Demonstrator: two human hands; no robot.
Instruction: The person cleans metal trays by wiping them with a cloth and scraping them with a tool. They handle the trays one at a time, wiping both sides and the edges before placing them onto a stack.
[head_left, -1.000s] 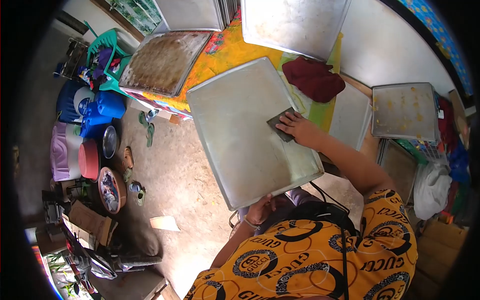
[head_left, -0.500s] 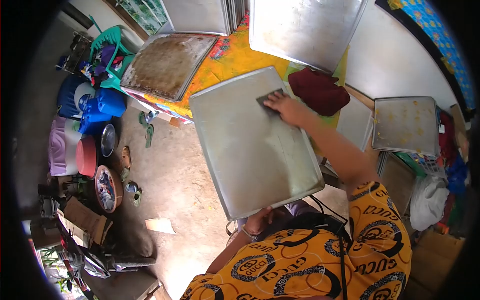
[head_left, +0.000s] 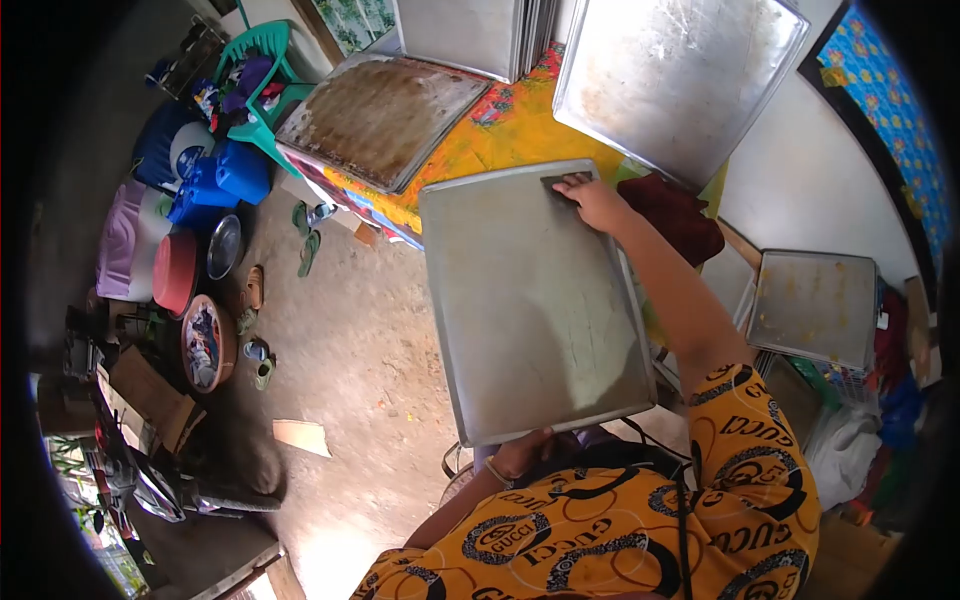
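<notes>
A large metal baking tray (head_left: pixel 520 310) rests tilted in front of me, its far end near the covered table. My right hand (head_left: pixel 595 202) presses a dark scouring pad (head_left: pixel 556 186) onto the tray's surface, close to its far right corner. The pad is partly hidden under my fingers. At the tray's near edge, my left hand (head_left: pixel 522 455) grips the rim from below; some of its fingers are hidden. A dark red cloth (head_left: pixel 672 215) lies just beyond my right wrist.
On the yellow table cover (head_left: pixel 510 135) lies a stained brown tray (head_left: pixel 385 115). A shiny tray (head_left: pixel 680 75) and stacked trays (head_left: pixel 460 35) stand upright behind. Another spotted tray (head_left: pixel 812 305) sits on a crate at right. Basins (head_left: pixel 175 272) and slippers (head_left: pixel 310 253) are on the left floor.
My right hand and the pad have shifted closer to the tray's far edge. The tray has turned slightly, and the whole view has shifted. My left hand keeps hold of the near rim.
</notes>
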